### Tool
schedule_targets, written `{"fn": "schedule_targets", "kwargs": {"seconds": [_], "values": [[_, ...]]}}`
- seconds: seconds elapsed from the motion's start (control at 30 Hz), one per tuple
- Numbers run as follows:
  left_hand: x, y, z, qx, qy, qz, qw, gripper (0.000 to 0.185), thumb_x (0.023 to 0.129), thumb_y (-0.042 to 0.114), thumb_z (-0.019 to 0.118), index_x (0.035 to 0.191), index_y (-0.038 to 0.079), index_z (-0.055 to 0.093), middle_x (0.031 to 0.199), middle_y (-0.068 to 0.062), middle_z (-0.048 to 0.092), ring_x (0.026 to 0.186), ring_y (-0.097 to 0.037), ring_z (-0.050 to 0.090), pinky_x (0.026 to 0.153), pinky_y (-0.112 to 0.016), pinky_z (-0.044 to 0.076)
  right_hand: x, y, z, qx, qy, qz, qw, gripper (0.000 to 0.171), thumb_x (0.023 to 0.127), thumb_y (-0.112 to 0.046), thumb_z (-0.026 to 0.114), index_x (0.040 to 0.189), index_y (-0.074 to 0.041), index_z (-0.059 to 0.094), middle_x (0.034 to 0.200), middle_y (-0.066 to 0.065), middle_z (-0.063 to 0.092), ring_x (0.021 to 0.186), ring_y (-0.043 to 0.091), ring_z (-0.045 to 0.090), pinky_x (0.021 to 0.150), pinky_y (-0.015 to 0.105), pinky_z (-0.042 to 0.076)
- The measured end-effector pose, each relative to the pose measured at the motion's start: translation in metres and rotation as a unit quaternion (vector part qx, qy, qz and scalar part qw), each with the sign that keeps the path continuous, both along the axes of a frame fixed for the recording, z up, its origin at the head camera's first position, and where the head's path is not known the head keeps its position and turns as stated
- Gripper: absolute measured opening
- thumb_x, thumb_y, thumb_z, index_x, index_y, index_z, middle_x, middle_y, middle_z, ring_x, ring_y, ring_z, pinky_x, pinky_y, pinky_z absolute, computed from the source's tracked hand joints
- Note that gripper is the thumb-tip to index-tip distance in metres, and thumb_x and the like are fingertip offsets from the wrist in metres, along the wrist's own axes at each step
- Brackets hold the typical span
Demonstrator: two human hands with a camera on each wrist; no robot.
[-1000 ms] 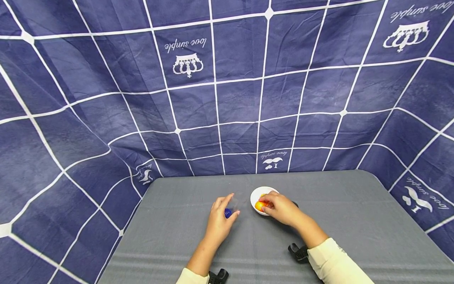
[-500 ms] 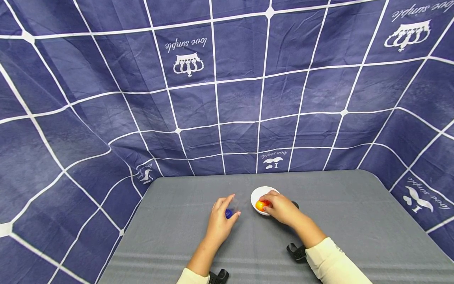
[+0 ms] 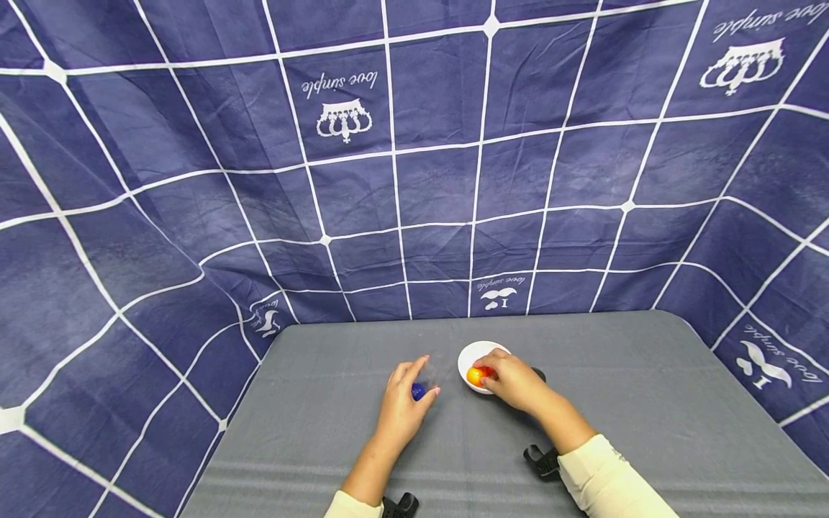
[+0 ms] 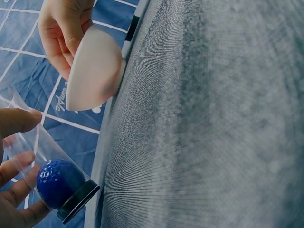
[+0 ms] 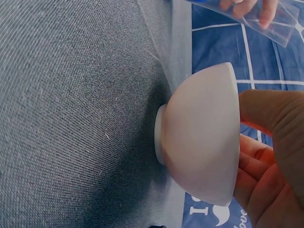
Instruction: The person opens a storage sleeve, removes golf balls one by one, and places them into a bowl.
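Observation:
My left hand (image 3: 403,399) grips a clear plastic tube (image 4: 40,135), thumb on one side and fingers on the other. A dimpled blue ball (image 4: 61,183) sits at the tube's dark-rimmed bottom end. To its right stands a small white bowl (image 3: 478,351) on the grey table. My right hand (image 3: 514,381) reaches into the bowl from the right, thumb and fingers around a red ball (image 3: 489,372). An orange ball (image 3: 476,376) lies beside the fingertips in the bowl. The bowl's wall (image 5: 202,135) hides those fingertips in the right wrist view.
A blue cloth (image 3: 427,180) with white lines hangs behind the table and along its sides. The grey table top (image 3: 615,388) spreads around the bowl and both hands. Black wrist mounts (image 3: 542,462) sit at the sleeves, close over the table.
A yellow patch visible in the bowl one second ago is now out of sight by the right fingers. Both hands stay nearly in place; the left still grips the tube.

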State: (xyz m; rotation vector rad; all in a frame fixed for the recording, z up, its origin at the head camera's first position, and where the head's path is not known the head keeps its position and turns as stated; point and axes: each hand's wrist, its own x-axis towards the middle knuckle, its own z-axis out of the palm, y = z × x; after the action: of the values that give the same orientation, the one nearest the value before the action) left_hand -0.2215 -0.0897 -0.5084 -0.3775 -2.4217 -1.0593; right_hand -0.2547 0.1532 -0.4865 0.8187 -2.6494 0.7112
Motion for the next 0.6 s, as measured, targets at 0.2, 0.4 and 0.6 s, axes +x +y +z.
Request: {"fn": "schedule_targets", "kwargs": {"seconds": [0.2,0.4,0.6], "values": [[0.0024,0.0007,0.0036,-0.001,-0.005,-0.001,1.0,0.058,0.078,0.015,0.086,0.132,0.014,0.066,0.112,-0.007,0.066,0.105,-0.025,0.063,0.091,-0.044,0.051,0.0007,0.0013,-0.0021,-0.02,0.003,0.006,1.0,0.022,0.08,-0.001,0.075,0.102,-0.004,0.074,0.092,0.005,0.066,0.076,0.011,0.058,0.072,0.029,0.051],[0.0028,0.0023,0.0044,-0.007,0.001,0.003,1.0,0.059,0.077,0.015,0.087,0.132,0.015,0.066,0.112,-0.006,0.066,0.104,-0.024,0.063,0.091,-0.044,0.051,0.0029,0.003,-0.0082,-0.05,0.017,-0.005,0.999,0.019,0.083,-0.005,0.075,0.102,-0.007,0.074,0.09,0.003,0.065,0.073,0.005,0.054,0.068,0.023,0.049],[0.0016,0.0033,0.007,-0.007,0.024,-0.003,0.9997,0.058,0.076,0.014,0.087,0.131,0.015,0.067,0.111,-0.007,0.067,0.102,-0.023,0.063,0.088,-0.042,0.051,0.0082,0.0048,-0.0083,-0.125,0.022,-0.015,0.992,0.021,0.085,-0.004,0.074,0.106,-0.007,0.075,0.098,0.004,0.069,0.081,0.012,0.062,0.072,0.025,0.054]]}}
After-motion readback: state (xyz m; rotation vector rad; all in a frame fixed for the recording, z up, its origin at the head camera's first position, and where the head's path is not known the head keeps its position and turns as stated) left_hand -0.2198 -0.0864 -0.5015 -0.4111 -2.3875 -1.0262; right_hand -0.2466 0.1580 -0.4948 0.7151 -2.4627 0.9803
